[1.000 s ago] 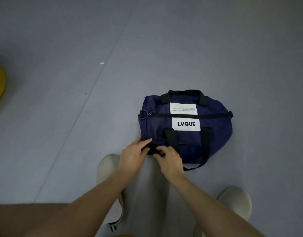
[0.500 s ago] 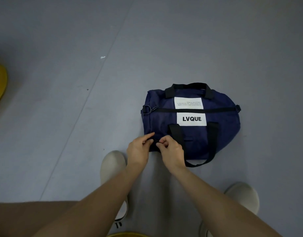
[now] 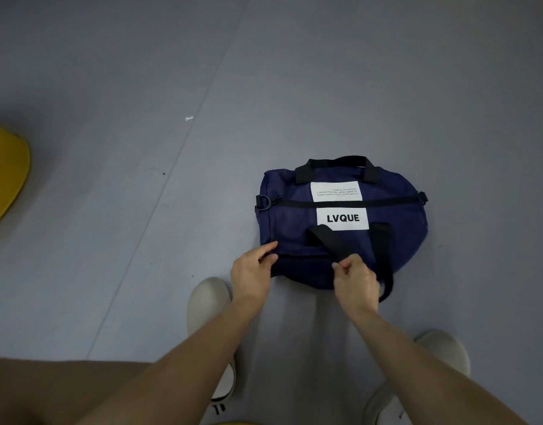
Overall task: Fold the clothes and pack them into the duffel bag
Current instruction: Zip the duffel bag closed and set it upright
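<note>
A navy duffel bag (image 3: 294, 222) with black straps and a white LVQUE label lies on the grey floor, its top zip shut. My left hand (image 3: 252, 271) pinches the fabric at the bag's near left corner. My right hand (image 3: 354, 279) has its fingers curled at the near side of the bag, pinching something small by the near black handle (image 3: 383, 256); what it pinches is too small to tell. No clothes are in view.
My two pale shoes (image 3: 207, 305) (image 3: 442, 351) stand on the floor just in front of the bag. A yellow object (image 3: 4, 170) sits at the left edge. Grey floor (image 3: 141, 87) extends beyond the bag.
My hands, close together at the bag's near left a second ago, have separated: the right hand has slid rightward along the bag's near side while the left stays at the corner.
</note>
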Demonstrator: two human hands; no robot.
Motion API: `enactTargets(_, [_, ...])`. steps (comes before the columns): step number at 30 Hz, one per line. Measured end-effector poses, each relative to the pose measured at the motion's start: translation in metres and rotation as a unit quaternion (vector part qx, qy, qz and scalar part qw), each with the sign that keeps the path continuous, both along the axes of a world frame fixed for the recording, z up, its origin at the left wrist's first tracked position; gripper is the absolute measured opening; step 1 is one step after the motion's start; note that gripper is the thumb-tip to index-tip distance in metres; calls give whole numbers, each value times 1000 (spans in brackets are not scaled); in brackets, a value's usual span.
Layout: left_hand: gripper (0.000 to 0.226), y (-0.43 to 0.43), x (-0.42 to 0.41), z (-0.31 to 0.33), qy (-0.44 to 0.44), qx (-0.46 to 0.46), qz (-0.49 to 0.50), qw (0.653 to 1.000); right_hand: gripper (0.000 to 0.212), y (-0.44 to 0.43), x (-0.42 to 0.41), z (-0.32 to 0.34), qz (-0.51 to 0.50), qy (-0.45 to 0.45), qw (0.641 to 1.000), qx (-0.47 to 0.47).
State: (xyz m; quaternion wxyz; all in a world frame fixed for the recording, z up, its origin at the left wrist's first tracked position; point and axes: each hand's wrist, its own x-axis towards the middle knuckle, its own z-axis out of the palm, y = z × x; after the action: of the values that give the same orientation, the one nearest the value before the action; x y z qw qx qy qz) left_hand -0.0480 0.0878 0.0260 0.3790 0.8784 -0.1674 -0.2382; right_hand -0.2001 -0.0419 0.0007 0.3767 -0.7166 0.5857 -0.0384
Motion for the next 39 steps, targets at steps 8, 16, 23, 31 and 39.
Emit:
enactTargets(8, [31, -3, -9, 0, -14, 7, 10, 1000, 18, -38, -28, -5, 18, 16, 1000, -7])
enactTargets(16, [72, -14, -63, 14, 54, 134, -99, 985, 28, -80, -24, 13, 142, -52, 986, -75])
enactTargets(23, [78, -51, -74, 2, 317, 52, 7, 947, 41, -178, -9, 14, 256, 80, 947, -175])
enactTargets(31, [91, -83, -33, -18, 322, 33, 32, 946, 49, -232, -7, -8, 335, 230, 908, -98])
enactTargets(39, [94, -110, 57, -45, 187, 52, -26, 981, 58, -199, -21, -35, 366, 221, 904, -21])
